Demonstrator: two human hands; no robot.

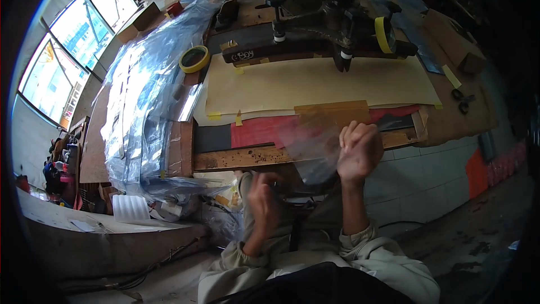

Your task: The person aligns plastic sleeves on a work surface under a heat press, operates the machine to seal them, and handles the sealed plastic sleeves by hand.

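Observation:
My right hand [360,149] is closed on a clear plastic sheet [315,155], which hangs in front of the wooden table edge [242,158]. To the left and lower, my left hand [264,198] is raised over my lap, smeared by motion, and its fingers cannot be made out. Behind the sheet, red material [256,131] and an orange-brown translucent strip [332,114] lie along the front of a large beige sheet [315,83]. Small yellow tape pieces [238,118] sit on the beige sheet's edges.
A dark machine bar [259,52] crosses the beige sheet's back, with a yellow tape roll [384,35] on it. Another tape roll [194,59] lies at left, beside piled clear plastic [140,95]. Black scissors [463,101] and a cardboard box [453,39] are at right.

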